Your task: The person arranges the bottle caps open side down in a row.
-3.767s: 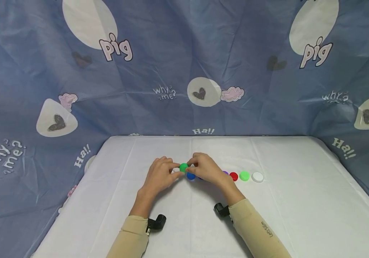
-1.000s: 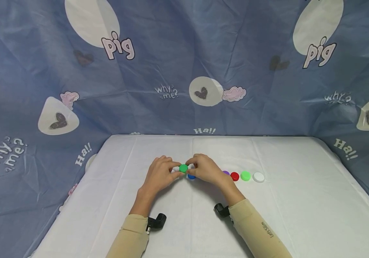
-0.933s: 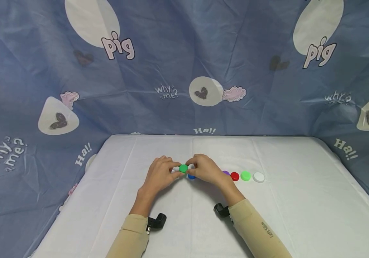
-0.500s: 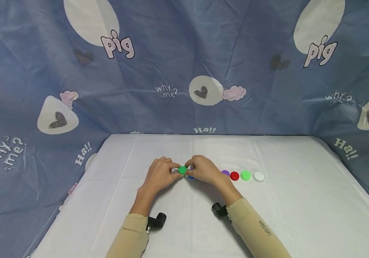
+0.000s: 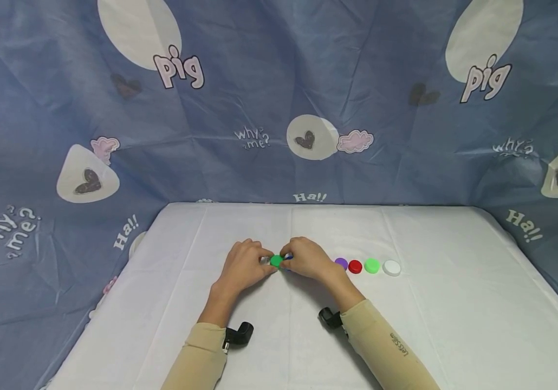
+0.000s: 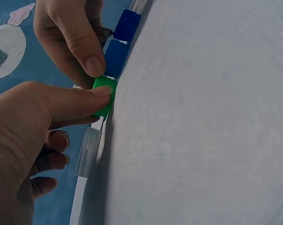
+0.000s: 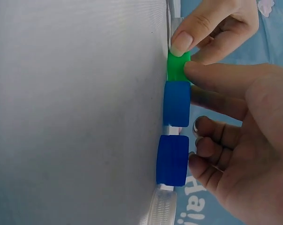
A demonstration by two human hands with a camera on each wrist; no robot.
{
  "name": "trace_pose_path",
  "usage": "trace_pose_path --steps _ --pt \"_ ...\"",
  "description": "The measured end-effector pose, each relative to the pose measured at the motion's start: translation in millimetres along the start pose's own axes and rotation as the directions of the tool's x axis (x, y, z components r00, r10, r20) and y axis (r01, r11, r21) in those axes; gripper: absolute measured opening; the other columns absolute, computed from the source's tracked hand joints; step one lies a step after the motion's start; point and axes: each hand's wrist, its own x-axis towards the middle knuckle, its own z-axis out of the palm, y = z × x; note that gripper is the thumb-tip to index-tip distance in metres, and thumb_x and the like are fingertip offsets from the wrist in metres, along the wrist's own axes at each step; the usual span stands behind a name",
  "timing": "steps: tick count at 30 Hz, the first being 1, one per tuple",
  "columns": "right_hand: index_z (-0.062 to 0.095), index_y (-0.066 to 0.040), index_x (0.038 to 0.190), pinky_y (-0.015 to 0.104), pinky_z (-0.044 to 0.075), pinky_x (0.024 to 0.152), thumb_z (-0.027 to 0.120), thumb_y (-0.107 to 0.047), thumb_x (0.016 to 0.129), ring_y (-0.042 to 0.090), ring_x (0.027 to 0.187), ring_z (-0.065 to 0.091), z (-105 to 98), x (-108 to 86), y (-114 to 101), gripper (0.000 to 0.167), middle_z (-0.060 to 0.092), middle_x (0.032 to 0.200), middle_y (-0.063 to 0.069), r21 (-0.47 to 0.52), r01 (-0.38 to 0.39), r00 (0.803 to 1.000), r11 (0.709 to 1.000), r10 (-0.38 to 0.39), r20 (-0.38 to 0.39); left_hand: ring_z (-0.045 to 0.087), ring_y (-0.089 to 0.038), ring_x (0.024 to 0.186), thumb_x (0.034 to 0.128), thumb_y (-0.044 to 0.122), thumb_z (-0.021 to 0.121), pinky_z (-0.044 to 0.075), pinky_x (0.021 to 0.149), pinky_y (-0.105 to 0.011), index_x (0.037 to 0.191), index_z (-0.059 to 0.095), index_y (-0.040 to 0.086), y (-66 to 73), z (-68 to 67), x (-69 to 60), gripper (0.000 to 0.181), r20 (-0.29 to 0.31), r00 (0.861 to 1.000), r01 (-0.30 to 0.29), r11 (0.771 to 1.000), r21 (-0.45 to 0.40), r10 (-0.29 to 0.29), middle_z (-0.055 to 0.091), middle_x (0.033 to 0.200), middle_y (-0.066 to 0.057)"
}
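Note:
A small green bottle cap stands at table level between my two hands. My left hand pinches it from the left, its thumb on the near side. From the right, my right hand also pinches the green cap, thumb against its edge. Right beside it in the right wrist view is a blue cap, then a darker blue cap. In the left wrist view a clear ribbed cap sits on the green cap's other side. The far fingertips are partly hidden.
To the right of my right hand, the row goes on with a purple cap, a red cap, a light green cap and a white cap. A white cloth covers the table; a blue printed curtain hangs behind.
Both hands have lowered the green cap and brought it slightly nearer, into line with the other caps. The purple cap shows more as my right hand shifts left.

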Motion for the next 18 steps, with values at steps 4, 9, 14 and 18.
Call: trace_pose_path --steps 4,9,14,18 --pt "0.079 -0.015 0.102 0.035 0.05 0.083 0.077 -0.026 0.085 0.015 0.089 0.061 0.8 0.1 -0.3 0.021 0.07 0.096 0.001 -0.004 -0.009 1.0 1.0 0.009 -0.007 0.048 -0.01 0.071 0.0744 0.045 0.084 0.04 0.071 -0.031 0.101 0.08 0.027 1.7 0.2 0.1 0.033 0.014 1.0 0.007 1.0 0.017 -0.007 0.065 0.077 0.007" --pt "0.08 -0.015 0.1 0.037 0.052 0.086 0.078 -0.025 0.084 0.017 0.095 0.065 1.3 0.2 -1.1 0.019 0.075 0.098 0.0 -0.01 -0.015 1.0 1.0 0.015 -0.018 0.049 -0.011 0.072 0.0747 0.044 0.084 0.04 0.073 -0.031 0.102 0.08 0.025 3.6 0.2 -0.4 0.033 0.026 0.999 0.019 1.0 0.015 -0.02 0.064 0.077 0.007" --pt "0.08 -0.015 0.101 0.038 0.052 0.088 0.078 -0.025 0.084 0.018 0.097 0.065 1.3 -0.2 -2.1 0.02 0.075 0.099 0.0 -0.005 -0.024 1.0 1.0 0.024 -0.018 0.048 -0.011 0.072 0.0751 0.043 0.084 0.039 0.074 -0.03 0.102 0.08 0.025 4.6 -0.4 -1.3 0.032 0.025 0.999 0.029 1.0 0.007 -0.029 0.063 0.076 0.007" --pt "0.079 -0.014 0.1 0.038 0.052 0.088 0.078 -0.025 0.084 0.017 0.096 0.065 0.4 -0.7 -3.0 0.019 0.075 0.098 0.0 -0.006 -0.023 1.0 1.0 0.023 -0.019 0.047 -0.01 0.071 0.076 0.042 0.084 0.039 0.073 -0.03 0.102 0.08 0.025 4.7 -0.9 -1.4 0.031 0.026 0.999 0.029 1.0 0.001 -0.029 0.064 0.076 0.006"
